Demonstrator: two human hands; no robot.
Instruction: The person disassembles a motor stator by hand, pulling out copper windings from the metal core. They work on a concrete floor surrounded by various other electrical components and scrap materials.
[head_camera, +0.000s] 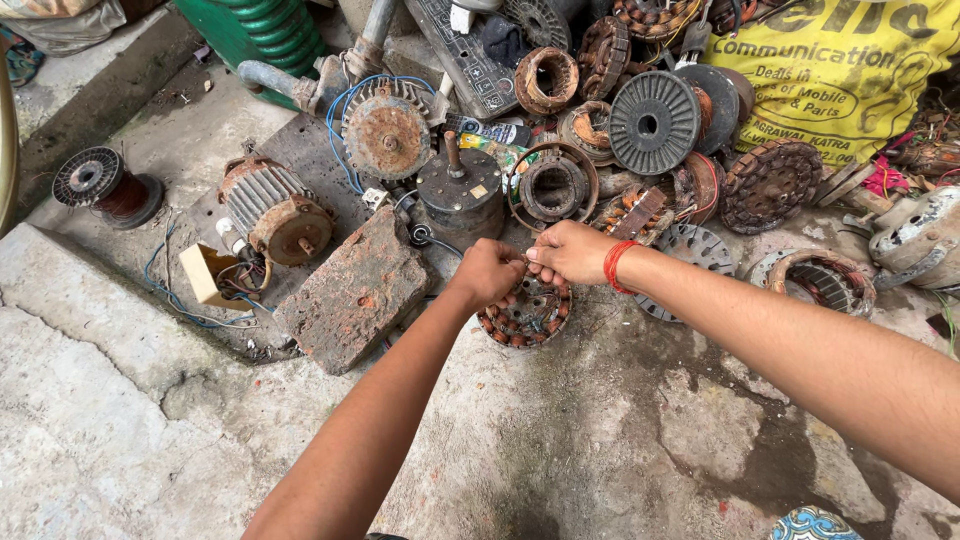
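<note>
Working over a round stator that lies on the cracked concrete floor, both hands meet at its far rim in the head view. The left hand is closed into a fist, its grip together on something at the rim that I cannot make out; the right hand, a red thread at the wrist, pinches its fingers together just beside it, seemingly on thin wire. Judging by the copper coils ringing the core, most of the winding remains in place. To the left lies a rough reddish brick; beyond it sit a rusty ribbed motor and a dark grooved pulley disc, and at far right a yellow bag.
</note>
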